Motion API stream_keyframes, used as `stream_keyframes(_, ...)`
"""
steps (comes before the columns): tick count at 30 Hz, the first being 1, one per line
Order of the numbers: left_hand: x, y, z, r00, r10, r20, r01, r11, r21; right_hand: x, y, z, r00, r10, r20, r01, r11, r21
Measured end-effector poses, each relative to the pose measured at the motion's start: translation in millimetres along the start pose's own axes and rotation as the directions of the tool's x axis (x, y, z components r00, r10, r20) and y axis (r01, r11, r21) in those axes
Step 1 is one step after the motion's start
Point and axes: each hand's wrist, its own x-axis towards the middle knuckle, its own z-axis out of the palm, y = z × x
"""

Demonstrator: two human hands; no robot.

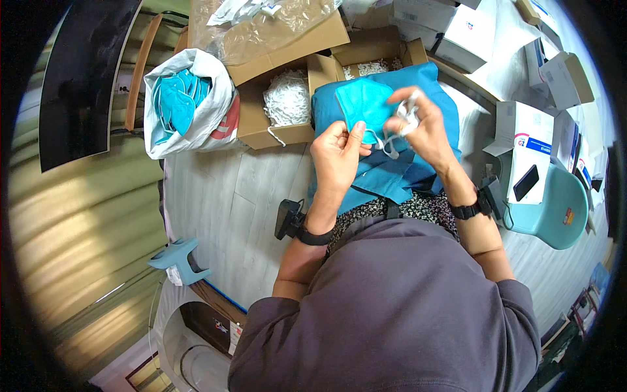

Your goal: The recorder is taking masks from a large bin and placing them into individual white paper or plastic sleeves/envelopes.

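Observation:
My left hand (336,157) pinches the lower edge of a turquoise face mask (363,103) between thumb and fingers. The mask is raised over a dark blue cloth (431,85) spread across my lap. To the right of the mask, my right hand (428,134) is partly blurred, its fingers bent around a white elastic cord (392,147). The cord loops down beside the mask's lower corner; whether it is fixed there I cannot tell. Beyond my left hand, a cardboard box (277,135) holds a heap of white elastic cords (287,98).
A white sack (157,134) full of turquoise masks (179,104) stands on the left. Behind the cloth is another cardboard box (372,42) with white pieces inside. Several white cartons (467,39) lie at the right, near a light blue chair (558,209) and a phone (526,182).

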Motion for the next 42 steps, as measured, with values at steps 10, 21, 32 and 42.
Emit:
stream_keyframes(10,-20,8,-3,0.998,0.061,0.001,-0.061,0.998,0.014,21,64,-29,0.983,0.068,-0.168,-0.103,0.974,-0.204)
stream_keyframes(21,-5,-10,11,0.973,0.161,-0.168,-0.179,0.979,-0.099,-23,34,25,0.791,0.564,0.237,-0.555,0.497,0.667)
stream_keyframes(32,-29,-44,-2,0.986,0.134,-0.098,-0.118,0.981,0.152,-15,54,9,0.985,0.162,0.054,-0.128,0.911,-0.392)
stream_keyframes(42,7,-35,-143,0.958,-0.196,-0.211,0.095,0.907,-0.411,15,57,-41,0.966,0.183,-0.183,-0.247,0.865,-0.437)
